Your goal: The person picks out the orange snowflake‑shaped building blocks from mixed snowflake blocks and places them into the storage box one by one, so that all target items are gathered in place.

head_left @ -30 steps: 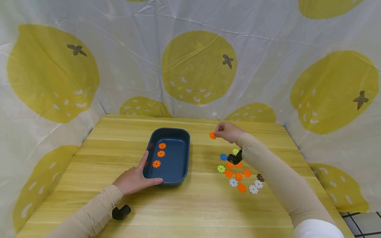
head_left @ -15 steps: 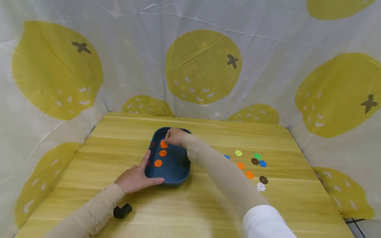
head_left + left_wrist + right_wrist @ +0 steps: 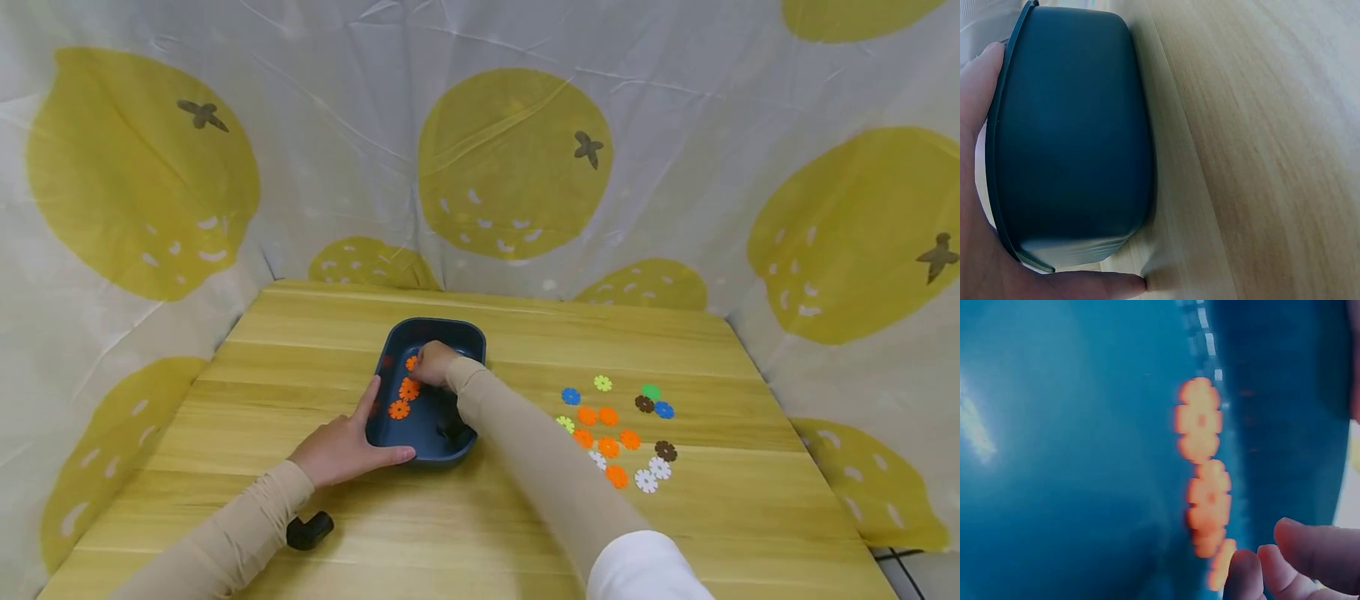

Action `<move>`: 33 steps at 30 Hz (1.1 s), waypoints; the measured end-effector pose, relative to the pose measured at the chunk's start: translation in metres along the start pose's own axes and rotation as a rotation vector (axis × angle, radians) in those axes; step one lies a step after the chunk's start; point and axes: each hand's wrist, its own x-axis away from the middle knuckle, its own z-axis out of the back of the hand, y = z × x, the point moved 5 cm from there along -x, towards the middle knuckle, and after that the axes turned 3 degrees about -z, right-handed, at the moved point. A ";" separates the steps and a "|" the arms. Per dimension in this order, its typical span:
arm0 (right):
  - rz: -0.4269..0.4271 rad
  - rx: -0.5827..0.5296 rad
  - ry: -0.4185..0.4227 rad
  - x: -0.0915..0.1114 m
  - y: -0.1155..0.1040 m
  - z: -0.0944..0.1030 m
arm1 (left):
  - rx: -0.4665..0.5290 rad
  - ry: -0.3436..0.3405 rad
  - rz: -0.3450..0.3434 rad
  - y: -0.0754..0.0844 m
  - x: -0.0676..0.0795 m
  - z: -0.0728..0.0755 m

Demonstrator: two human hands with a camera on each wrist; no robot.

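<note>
A dark blue rectangular tray (image 3: pixel 442 429) stands on the wooden table. My left hand (image 3: pixel 341 446) touches its near left corner with thumb and index finger spread straight along the outside; the left wrist view shows its outer wall (image 3: pixel 1072 131). Inside lie several orange notched discs (image 3: pixel 399 409) in a row by the left wall, two of them overlapping. My right hand (image 3: pixel 437 364) reaches into the tray at the far end of the row. In the right wrist view its fingertips (image 3: pixel 1244 572) are beside the last orange disc (image 3: pixel 1222 565), with a gap between thumb and fingers.
Right of the tray lie loose discs: orange ones (image 3: pixel 608 447), white ones (image 3: pixel 647 481), blue ones (image 3: pixel 571 396), brown ones (image 3: pixel 665 451), yellow-green ones (image 3: pixel 603 382) and a green one (image 3: pixel 651 391). A lemon-print curtain (image 3: pixel 517 167) surrounds the table (image 3: pixel 300 350). Black wrist devices (image 3: pixel 309 531) sit under the sleeves.
My right hand carried an orange disc from the right into the tray, then shifted slightly toward me. Two discs in the row now overlap. The left hand stays at the tray's corner.
</note>
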 end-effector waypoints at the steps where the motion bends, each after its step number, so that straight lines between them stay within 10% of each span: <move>1: 0.008 -0.028 0.004 0.003 -0.001 0.003 | 0.000 -0.001 -0.001 0.000 0.000 0.000; 13: 0.191 -0.103 0.015 0.060 0.027 0.065 | -0.004 -0.025 0.004 0.003 0.001 0.000; 23: 0.033 -0.181 0.107 0.120 0.142 0.128 | -0.007 -0.026 0.002 0.000 0.001 0.001; 33: -0.140 -0.081 0.149 0.156 0.236 0.132 | -0.008 -0.027 -0.013 0.003 -0.001 0.001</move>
